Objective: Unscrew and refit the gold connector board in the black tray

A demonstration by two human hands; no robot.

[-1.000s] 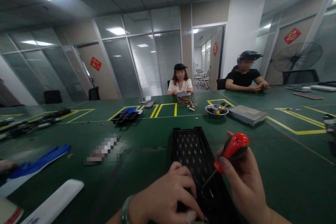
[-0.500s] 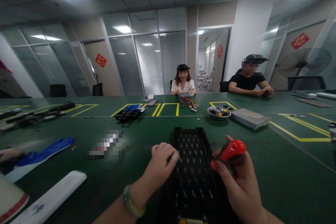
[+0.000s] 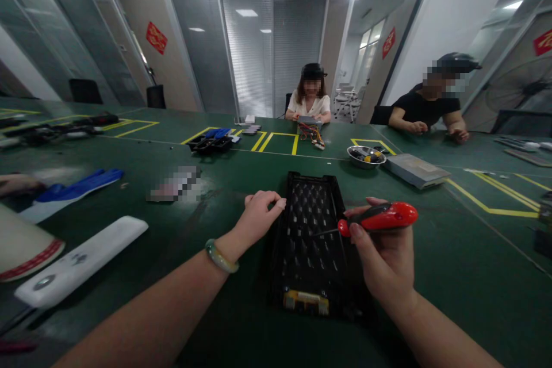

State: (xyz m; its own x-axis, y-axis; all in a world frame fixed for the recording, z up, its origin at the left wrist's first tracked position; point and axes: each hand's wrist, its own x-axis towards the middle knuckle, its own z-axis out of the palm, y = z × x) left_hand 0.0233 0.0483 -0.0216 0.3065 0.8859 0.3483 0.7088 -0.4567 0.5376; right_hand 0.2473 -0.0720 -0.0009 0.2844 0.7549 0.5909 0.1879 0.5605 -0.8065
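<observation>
A black rectangular computer front panel (image 3: 308, 253) lies on the table before me, with a perforated mesh face and a small yellowish circuit board (image 3: 306, 302) at its near end. My left hand (image 3: 260, 215) is beside its left edge, fingers curled closed with the fingertips near the rim; whether they pinch anything is hidden. In my right hand (image 3: 386, 253) is a red and black screwdriver (image 3: 390, 216), held by its handle at the panel's right side. Its thin shaft points left across the mesh; what the tip touches cannot be made out.
A white power strip (image 3: 86, 261) and a blue-and-white glove (image 3: 80, 187) lie left. A metal bowl (image 3: 366, 164) of parts and a grey flat box (image 3: 416, 171) stand right. Beyond are a black tray (image 3: 209, 145) and two people (image 3: 310, 104) seated at the green table.
My view has tilted down, showing more of the panel's near end. The screwdriver has turned flatter, its shaft now visible over the mesh. My left hand's fingers have shifted slightly off the mesh.
</observation>
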